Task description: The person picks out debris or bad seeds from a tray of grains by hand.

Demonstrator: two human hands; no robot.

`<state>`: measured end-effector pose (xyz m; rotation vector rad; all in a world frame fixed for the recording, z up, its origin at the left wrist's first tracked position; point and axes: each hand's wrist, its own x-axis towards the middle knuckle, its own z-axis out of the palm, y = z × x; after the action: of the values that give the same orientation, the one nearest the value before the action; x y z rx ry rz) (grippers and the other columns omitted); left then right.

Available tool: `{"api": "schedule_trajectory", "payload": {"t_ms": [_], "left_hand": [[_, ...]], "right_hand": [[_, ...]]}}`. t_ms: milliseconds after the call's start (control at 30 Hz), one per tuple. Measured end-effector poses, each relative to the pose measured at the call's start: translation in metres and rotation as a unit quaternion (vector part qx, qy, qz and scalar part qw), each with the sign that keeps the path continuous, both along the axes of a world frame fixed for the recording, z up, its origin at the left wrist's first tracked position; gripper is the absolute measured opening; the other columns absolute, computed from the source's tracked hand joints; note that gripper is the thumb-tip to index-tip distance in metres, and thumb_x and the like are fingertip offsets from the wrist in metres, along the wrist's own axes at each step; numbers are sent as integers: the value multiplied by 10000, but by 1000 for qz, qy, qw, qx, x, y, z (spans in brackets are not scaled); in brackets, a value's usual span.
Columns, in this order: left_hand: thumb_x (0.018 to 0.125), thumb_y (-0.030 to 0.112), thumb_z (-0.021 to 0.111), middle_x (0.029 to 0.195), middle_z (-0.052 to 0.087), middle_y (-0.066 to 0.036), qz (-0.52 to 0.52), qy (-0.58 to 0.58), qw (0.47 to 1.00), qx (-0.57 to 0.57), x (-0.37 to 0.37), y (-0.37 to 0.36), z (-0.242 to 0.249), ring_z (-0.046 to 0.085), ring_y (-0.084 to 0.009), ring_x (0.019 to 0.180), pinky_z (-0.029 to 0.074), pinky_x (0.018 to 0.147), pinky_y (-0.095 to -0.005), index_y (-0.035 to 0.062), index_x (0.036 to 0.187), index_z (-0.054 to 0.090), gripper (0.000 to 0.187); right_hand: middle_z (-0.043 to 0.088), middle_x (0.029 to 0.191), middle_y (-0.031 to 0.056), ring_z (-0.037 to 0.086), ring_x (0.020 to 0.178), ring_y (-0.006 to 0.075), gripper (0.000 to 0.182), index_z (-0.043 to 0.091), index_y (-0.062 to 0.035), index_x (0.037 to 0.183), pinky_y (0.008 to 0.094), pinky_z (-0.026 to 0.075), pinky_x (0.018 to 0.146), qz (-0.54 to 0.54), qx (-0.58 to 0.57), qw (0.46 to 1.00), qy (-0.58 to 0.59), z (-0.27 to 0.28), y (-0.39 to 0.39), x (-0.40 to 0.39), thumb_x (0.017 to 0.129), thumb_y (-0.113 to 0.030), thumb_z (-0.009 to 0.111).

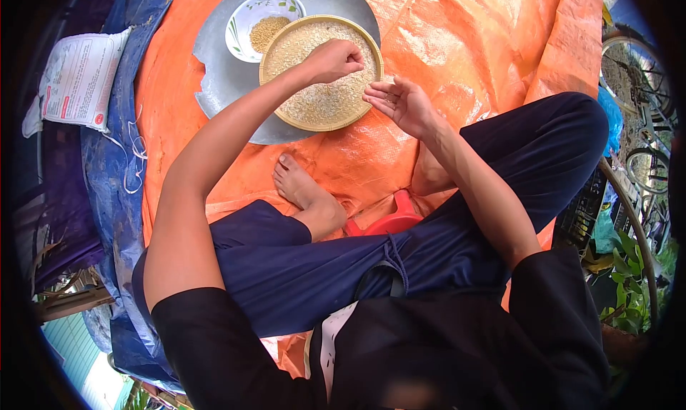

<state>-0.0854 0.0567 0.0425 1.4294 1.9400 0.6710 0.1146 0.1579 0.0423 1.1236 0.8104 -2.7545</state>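
A round woven tray [314, 108] with a pale rim holds a layer of light grain. It rests on a large grey metal tray [214, 88]. Beside it, at the upper left, a white bowl with a green leaf pattern [241, 26] holds a small heap of golden grain. My left hand [334, 61] is over the woven tray with its fingers curled closed; what they hold, if anything, is hidden. Just off the tray's right rim, my right hand [401, 104] is palm up, fingers apart, with nothing visible in it.
An orange tarp [457, 38] lies under the trays, with a blue tarp [114, 181] along the left. A white printed sack [82, 78] lies at the upper left. A red plastic stool [396, 217] is between my legs. Bicycles [632, 74] and plants [625, 285] are at the right.
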Motion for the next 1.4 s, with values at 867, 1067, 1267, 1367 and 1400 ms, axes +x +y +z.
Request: {"api": "schedule_trajectory", "payload": {"t_ms": [867, 1067, 1267, 1367, 1400], "left_hand": [[743, 132, 633, 862, 632, -142, -69, 226, 972, -11, 30, -10, -49, 640, -349, 792, 516, 693, -447, 30, 739, 651, 103], [753, 131, 595, 841, 627, -177, -78, 250, 965, -1, 31, -10, -52, 637, -371, 770, 511, 667, -464, 4, 723, 637, 137], [782, 108, 552, 861, 607, -202, -122, 273, 954, 13, 33, -12, -53, 633, -372, 800, 506, 679, -467, -21, 743, 607, 146], [798, 105, 546, 902, 599, -205, -165, 274, 947, 4, 28, -13, -54, 631, -363, 835, 506, 700, -456, -19, 807, 600, 135], [805, 108, 549, 915, 598, -204, -181, 267, 946, 0, 24, -13, -53, 630, -360, 846, 506, 705, -451, -18, 826, 596, 136]], "right_hand": [[574, 1163, 258, 577, 1130, 320, 444, 491, 125, 1151, 367, 466, 1022, 27, 19, 998, -47, -9, -2, 0, 1027, -257, 304], [592, 1126, 254, 593, 1104, 325, 434, 505, 119, 1123, 365, 484, 1001, 25, 10, 998, -51, -11, -2, 0, 1026, -257, 313], [592, 1130, 254, 597, 1098, 323, 433, 506, 119, 1124, 361, 490, 995, 24, 8, 998, -56, -12, -2, 0, 1026, -260, 320], [592, 1131, 252, 598, 1098, 323, 435, 505, 121, 1127, 362, 491, 994, 23, 11, 998, -58, -12, -2, 0, 1026, -260, 322], [592, 1132, 251, 598, 1098, 322, 435, 504, 122, 1128, 362, 491, 994, 24, 12, 998, -57, -12, -2, 0, 1026, -260, 323]]}}
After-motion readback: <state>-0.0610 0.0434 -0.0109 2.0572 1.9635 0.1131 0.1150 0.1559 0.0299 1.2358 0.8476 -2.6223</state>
